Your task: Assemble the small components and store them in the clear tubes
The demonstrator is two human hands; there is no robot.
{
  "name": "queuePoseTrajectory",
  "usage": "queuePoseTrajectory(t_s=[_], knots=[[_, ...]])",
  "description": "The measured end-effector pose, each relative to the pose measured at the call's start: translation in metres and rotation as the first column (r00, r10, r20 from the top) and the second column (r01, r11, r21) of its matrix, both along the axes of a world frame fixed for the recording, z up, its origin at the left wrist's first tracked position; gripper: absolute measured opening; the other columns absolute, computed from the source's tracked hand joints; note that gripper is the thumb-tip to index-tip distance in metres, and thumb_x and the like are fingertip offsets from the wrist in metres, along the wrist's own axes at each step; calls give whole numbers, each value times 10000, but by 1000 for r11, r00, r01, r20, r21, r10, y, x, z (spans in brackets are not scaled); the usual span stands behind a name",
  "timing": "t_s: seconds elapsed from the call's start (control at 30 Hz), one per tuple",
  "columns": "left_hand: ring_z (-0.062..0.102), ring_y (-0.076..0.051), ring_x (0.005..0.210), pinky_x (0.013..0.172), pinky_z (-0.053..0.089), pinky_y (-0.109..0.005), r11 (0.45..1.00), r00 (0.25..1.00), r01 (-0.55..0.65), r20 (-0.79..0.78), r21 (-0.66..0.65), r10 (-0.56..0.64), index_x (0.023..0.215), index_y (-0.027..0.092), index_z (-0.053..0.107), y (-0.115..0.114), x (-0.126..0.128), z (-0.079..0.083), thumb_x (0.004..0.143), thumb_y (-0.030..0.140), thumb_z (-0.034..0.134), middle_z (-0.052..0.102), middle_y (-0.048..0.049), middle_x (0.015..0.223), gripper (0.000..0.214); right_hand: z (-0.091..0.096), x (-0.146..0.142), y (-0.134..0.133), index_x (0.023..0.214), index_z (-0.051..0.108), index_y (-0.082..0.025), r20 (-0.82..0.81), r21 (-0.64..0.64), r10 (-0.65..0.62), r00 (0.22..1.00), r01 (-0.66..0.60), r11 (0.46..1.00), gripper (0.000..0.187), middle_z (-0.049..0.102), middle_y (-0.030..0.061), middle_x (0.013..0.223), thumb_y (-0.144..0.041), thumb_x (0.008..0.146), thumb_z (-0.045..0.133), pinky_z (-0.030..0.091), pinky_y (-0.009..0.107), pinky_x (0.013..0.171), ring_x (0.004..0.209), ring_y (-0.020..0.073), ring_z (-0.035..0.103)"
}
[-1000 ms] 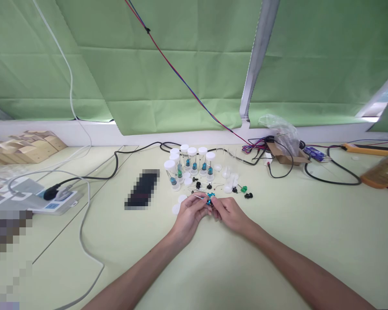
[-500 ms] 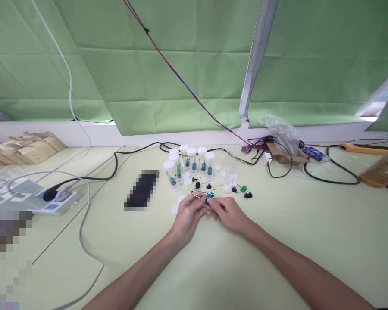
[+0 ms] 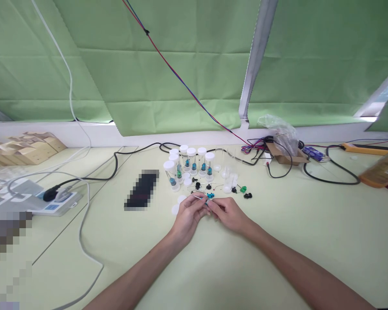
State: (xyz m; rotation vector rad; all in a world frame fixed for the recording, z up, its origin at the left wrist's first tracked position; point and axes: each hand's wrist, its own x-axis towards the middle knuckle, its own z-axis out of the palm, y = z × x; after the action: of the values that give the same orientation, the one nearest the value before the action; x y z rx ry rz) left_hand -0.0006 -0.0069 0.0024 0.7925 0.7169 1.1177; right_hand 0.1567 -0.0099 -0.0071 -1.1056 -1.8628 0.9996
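My left hand [image 3: 191, 212] is closed in a pinch on a thin metal rod [image 3: 197, 196]. A small blue piece [image 3: 207, 201] sits at the rod's right end, mostly covered by fingers. My right hand [image 3: 229, 212] pinches that blue piece, its fingertips meeting those of the left. Just beyond the fingers lies another blue metal fitting [image 3: 210, 195]. Black fittings [image 3: 208, 186] and thin rods are scattered behind it. To the right rest a green fitting [image 3: 243, 189] and a black one [image 3: 248, 195].
Several clear tubes with white caps [image 3: 191, 150] stand behind the hands, blue or green parts inside. Uncapped clear tubes [image 3: 226, 174] are beside them. White discs [image 3: 175, 209] lie left. A dark pixelated rectangle [image 3: 141, 190], power strip [image 3: 60, 206] and cardboard box [image 3: 286, 159] lie farther out.
Both hands stay in nearly the same place. The blue piece between the fingertips has become more covered by the fingers.
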Motion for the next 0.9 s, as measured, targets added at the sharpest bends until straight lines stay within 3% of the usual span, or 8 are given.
queuePoseTrajectory(t_s=[0.33, 0.9], knots=[[596, -119, 632, 651, 489, -252, 1000, 1000, 6, -3, 1, -6, 817, 144, 643, -1, 2, 2, 740, 205, 721, 629, -23, 736, 125, -7, 1, 1, 540, 546, -168, 10, -24, -39, 999, 40, 999, 651, 527, 0, 495, -555, 970, 248, 394, 232, 566, 506, 119, 527], [591, -117, 647, 654, 498, -246, 1000, 1000, -12, 28, -22, 12, 821, 142, 653, 1, 0, -2, 722, 194, 733, 638, -29, 758, 137, 1, 0, 0, 658, 560, -178, 34, 32, -30, 999, 29, 999, 445, 497, -26, 567, -484, 943, 410, 349, 225, 518, 533, 111, 440]])
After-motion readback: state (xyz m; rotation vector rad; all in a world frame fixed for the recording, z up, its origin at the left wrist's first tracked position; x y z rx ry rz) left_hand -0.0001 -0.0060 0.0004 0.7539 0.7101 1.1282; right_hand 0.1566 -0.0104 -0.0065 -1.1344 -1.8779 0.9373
